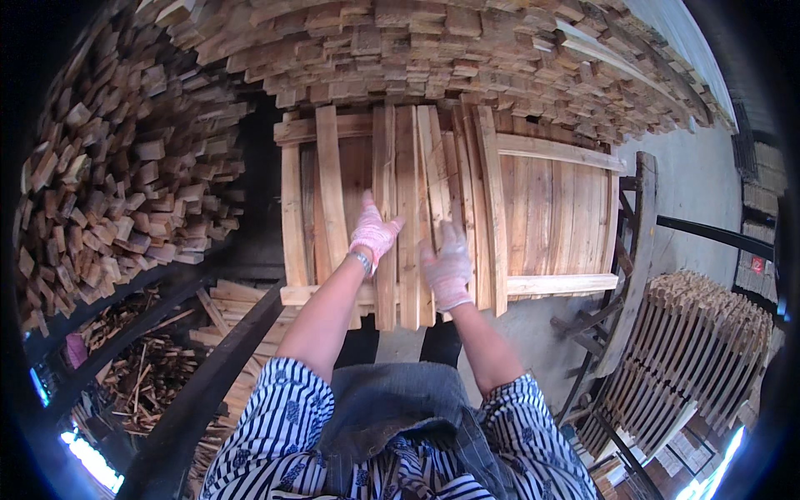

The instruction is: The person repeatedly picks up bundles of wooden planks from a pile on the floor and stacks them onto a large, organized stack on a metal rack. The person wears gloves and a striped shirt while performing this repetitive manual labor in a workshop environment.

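Observation:
Several loose wooden slats lie side by side across a wooden panel in front of me. My left hand, in a pink and white glove, is at the left slats; its thumb and fingers are spread apart. My right hand, in a paler glove, is over the slats just right of the middle, thumb apart from the fingers, slightly blurred. Neither hand is visibly wrapped around a slat. One slat lies apart at the left, and another leans slightly at the right of the group.
A tall stack of boards stands behind the panel. More stacked boards rise at the left, above scrap wood. A dark beam runs at lower left. At the right are a wooden stand and bundled slats.

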The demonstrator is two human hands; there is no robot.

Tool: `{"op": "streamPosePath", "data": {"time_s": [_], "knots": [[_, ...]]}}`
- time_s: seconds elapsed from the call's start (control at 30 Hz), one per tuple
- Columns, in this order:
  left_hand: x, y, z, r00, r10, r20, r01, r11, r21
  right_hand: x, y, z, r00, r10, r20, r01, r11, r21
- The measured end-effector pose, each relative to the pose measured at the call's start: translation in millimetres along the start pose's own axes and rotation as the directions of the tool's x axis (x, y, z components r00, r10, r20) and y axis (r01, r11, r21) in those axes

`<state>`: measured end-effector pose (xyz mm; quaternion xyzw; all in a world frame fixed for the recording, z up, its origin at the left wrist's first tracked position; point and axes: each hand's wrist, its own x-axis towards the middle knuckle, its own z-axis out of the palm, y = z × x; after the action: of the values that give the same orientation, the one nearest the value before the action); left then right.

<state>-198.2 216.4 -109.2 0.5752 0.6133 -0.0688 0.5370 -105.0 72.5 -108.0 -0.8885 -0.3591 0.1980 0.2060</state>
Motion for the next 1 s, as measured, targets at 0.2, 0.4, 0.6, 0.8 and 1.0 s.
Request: {"op": "streamPosePath", "data": {"time_s": [0.2, 0.4, 0.6, 0.8, 1.0], "knots": [[-11, 1, 3, 0.996, 0.023, -0.090, -0.030, 0.997, -0.076, 1, -22, -11, 0.968, 0.044, 0.248, -0.049, 0.999, 0.011], [-92, 5, -40, 0.947, 0.191, -0.258, -0.212, 0.976, -0.057, 11, -54, -2, 0.953, 0.206, 0.221, -0.145, 0.954, -0.264], [-62, -7, -116, 0.928, 0.035, -0.372, -0.085, 0.989, -0.119, 23, -53, 31, 0.960, 0.279, 0.027, -0.260, 0.920, -0.293], [31, -99, -127, 0.942, 0.024, -0.336, -0.051, 0.996, -0.072, 21, -79, 23, 0.847, 0.428, 0.317, -0.428, 0.901, -0.073], [25, -105, -137, 0.978, -0.059, -0.201, 0.045, 0.996, -0.074, 10, -61, 37, 0.922, 0.166, 0.349, -0.273, 0.919, 0.283]]}}
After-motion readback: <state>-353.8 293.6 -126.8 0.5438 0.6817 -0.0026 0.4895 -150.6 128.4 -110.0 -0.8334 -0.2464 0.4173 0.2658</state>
